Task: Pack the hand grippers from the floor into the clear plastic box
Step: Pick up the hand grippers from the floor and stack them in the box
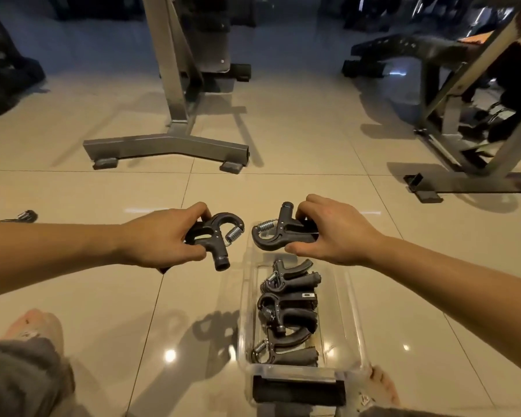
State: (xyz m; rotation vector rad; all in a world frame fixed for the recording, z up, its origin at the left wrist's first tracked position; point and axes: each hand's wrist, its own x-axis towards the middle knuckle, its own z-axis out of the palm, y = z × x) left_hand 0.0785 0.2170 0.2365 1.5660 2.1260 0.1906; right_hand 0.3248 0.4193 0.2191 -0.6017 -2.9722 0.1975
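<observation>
- Hand grippers, several of them, lie packed inside the clear plastic box.
- Left hand curls its fingers round the left gripper, just left of the box's far end.
- Right hand clasps the right gripper over the box's far end.
- Likely step: bringing both in. Next, lower each into the box's free far end, then release.

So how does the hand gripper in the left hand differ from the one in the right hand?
The left-hand gripper hangs over bare floor beside the clear plastic box; the right-hand gripper is over the box's far end. The left-hand gripper's spring points right, its stub toward the camera; the right-hand gripper's spring points left, stub away. Both are black with a steel coil spring.
</observation>
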